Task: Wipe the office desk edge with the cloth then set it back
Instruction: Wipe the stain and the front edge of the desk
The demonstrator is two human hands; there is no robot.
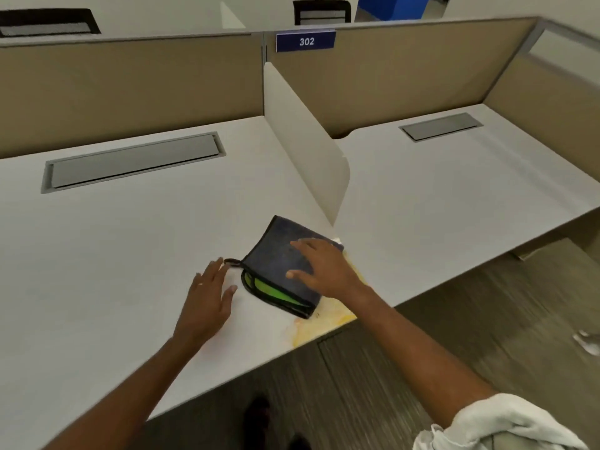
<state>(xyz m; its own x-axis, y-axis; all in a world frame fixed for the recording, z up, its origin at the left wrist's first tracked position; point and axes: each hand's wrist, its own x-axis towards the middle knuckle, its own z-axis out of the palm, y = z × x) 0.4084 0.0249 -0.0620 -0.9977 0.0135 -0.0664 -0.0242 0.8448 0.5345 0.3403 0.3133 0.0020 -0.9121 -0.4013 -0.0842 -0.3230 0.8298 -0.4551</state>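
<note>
A folded dark grey cloth with a green inner layer and a small black loop lies on the white desk, close to the front edge. My right hand rests flat on top of the cloth with its fingers spread, not curled around it. Just left of the cloth's loop, my left hand lies flat and open on the desk surface. A yellowish stain marks the desk edge right beside the cloth.
A white divider panel stands between this desk and the neighbouring desk on the right. Grey cable hatches sit in both desktops. Tan partition walls run along the back, with a blue sign reading 302.
</note>
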